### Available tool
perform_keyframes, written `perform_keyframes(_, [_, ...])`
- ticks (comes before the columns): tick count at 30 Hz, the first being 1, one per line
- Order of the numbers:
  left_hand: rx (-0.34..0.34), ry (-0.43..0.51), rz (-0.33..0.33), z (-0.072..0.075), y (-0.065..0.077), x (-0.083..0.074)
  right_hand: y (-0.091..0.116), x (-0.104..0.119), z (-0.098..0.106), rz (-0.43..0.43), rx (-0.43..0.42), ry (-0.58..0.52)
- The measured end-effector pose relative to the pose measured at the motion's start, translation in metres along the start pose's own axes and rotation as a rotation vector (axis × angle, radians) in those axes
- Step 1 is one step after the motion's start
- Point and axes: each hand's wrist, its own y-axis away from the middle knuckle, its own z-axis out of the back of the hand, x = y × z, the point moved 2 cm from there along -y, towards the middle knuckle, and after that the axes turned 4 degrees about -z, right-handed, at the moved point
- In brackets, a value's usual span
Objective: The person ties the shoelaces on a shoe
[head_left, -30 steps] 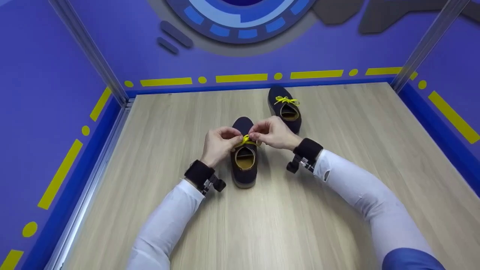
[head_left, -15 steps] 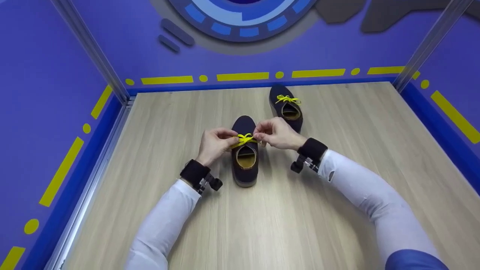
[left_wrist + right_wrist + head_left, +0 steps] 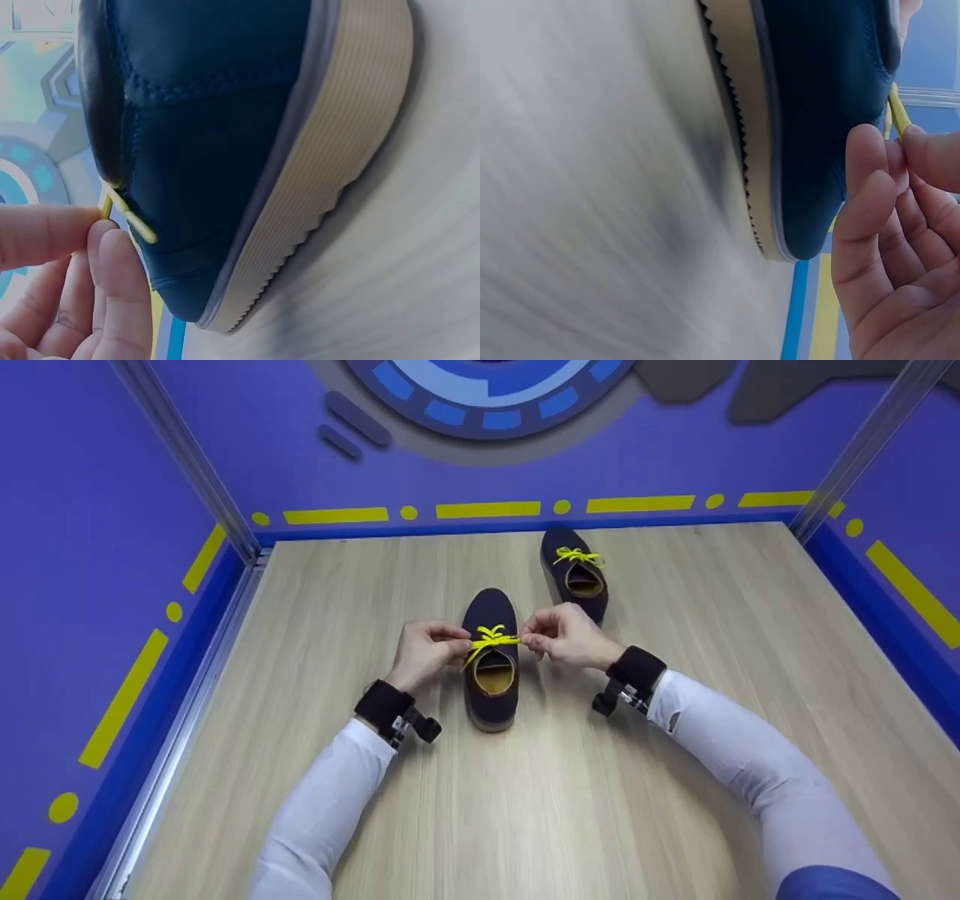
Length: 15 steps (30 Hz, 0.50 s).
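A dark shoe with a tan insole stands upright on the table, its toe facing away. Yellow shoelace crosses its front, drawn sideways between both hands. On the left, my left hand pinches one part of the lace between thumb and finger; the left wrist view shows this pinch beside a short free lace end. On the right, my right hand pinches the lace's other side, and the right wrist view shows the yellow strand running into its fingertips. The knot's exact form is too small to tell.
A second dark shoe with a tied yellow bow stands farther back, just beyond my right hand. The wood-grain table meets a blue back wall and side walls with metal corner posts. Each wrist wears a black band with a camera.
Both hands have moved apart, the right one to the right and slightly nearer, the left one slightly left. The lace between them has been pulled wider and tighter across the shoe.
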Motion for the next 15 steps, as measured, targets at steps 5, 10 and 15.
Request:
perform_keyframes(5, [-0.020, -0.004, 0.023, 0.001, 0.002, 0.003, 0.007, -0.005, -0.003, 0.032, -0.038, 0.012])
perform_keyframes(10, [-0.046, -0.031, 0.019, 0.002, 0.001, 0.003, 0.012, -0.010, -0.003, 0.097, -0.085, -0.052])
perform_keyframes(15, [-0.082, -0.017, 0.008, 0.002, 0.002, 0.004, 0.008, -0.033, -0.005, 0.122, -0.128, -0.095])
